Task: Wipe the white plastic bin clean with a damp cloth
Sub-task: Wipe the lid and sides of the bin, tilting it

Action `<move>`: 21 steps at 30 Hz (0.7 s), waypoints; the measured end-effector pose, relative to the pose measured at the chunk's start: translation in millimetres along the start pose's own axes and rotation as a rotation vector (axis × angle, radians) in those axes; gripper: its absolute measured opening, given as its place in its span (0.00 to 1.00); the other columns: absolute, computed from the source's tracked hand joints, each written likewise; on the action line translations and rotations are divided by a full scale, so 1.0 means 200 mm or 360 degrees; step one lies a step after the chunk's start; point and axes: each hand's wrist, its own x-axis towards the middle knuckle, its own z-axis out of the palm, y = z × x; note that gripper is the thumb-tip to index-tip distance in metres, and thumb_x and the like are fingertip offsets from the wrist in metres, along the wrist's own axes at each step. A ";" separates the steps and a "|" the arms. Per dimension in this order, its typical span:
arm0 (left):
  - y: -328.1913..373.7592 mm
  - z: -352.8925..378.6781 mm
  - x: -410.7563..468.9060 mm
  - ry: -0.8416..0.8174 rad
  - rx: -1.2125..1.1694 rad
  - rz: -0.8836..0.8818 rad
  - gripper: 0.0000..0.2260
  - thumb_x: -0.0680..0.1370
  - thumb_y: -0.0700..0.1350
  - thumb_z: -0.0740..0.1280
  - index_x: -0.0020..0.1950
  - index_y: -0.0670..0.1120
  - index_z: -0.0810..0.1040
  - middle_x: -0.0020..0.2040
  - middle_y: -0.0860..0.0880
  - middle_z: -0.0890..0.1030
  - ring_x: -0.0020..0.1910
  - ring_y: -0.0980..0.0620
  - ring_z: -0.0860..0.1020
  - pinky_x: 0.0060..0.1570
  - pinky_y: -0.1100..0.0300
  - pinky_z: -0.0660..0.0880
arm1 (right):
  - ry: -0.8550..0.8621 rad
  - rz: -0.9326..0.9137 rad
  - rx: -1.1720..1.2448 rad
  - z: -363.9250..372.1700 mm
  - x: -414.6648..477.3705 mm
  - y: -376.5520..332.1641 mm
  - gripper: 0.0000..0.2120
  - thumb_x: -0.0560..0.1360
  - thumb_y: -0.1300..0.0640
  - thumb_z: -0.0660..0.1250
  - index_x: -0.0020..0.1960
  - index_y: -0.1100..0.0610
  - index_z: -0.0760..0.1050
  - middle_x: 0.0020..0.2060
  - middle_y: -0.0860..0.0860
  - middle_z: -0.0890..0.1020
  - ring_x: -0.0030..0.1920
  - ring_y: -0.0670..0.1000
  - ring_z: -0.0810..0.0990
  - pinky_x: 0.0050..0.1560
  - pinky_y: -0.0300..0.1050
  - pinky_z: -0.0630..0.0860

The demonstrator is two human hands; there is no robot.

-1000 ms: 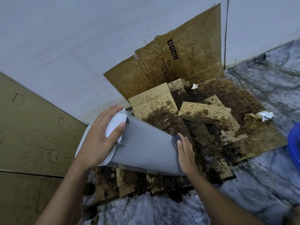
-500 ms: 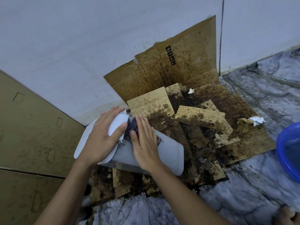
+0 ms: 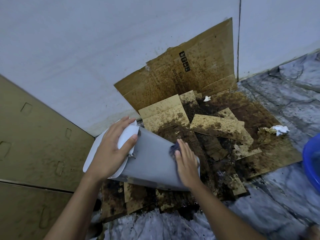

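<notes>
Head view, hidden: the cloth (image 3: pixel 173 147) lies mostly under the right hand (image 3: pixel 187 164), and only a dark bluish bunch shows past the fingertips.
Head view, cut off: the blue basin (image 3: pixel 311 157) runs out of the right edge. A brown box (image 3: pixel 34 144) fills the left side and is also cropped.
Hard to make out: the bin's white top end sits partly behind the left hand (image 3: pixel 110 151).
Bin's place: the white plastic bin (image 3: pixel 152 158) lies on its side on the stained cardboard pieces (image 3: pixel 216 125) on the floor, with its top end toward the left, near the wall.
Left grip: closed round the bin's top end, with the fingers over it and the thumb on the near face.
Right grip: open, the flat fingers pressing the cloth onto the bin's upper side.
Counts: two hands, one bin, one cloth, one basin.
Paper: two wads, the larger paper wad (image 3: pixel 282 129) and the smaller paper wad (image 3: pixel 207 98).
Cardboard: one leaning sheet (image 3: pixel 181 78) against the wall. The floor pieces overlap too much to count.
</notes>
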 end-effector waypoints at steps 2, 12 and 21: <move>0.00 0.00 0.00 0.0002 0.0004 0.0005 0.23 0.79 0.66 0.57 0.75 0.66 0.65 0.76 0.69 0.62 0.77 0.62 0.59 0.76 0.42 0.61 | 0.0024 0.0174 0.0048 -0.03 0.00 0.10 0.39 0.75 0.27 0.33 0.81 0.41 0.54 0.81 0.40 0.56 0.80 0.41 0.47 0.80 0.57 0.45; -0.01 0.00 0.00 0.0023 0.0006 0.0008 0.24 0.79 0.67 0.56 0.75 0.66 0.66 0.76 0.68 0.62 0.77 0.61 0.60 0.75 0.42 0.62 | -0.0050 0.0294 0.0101 -0.02 -0.01 0.02 0.34 0.78 0.33 0.36 0.81 0.40 0.50 0.82 0.40 0.51 0.81 0.42 0.43 0.80 0.53 0.41; 0.00 0.01 0.00 0.0023 -0.0005 0.0031 0.24 0.78 0.68 0.56 0.74 0.66 0.66 0.76 0.67 0.63 0.77 0.61 0.61 0.75 0.43 0.62 | -0.0186 -0.0320 0.0033 0.05 -0.04 -0.51 0.28 0.83 0.37 0.38 0.82 0.40 0.39 0.81 0.37 0.41 0.79 0.38 0.34 0.80 0.52 0.37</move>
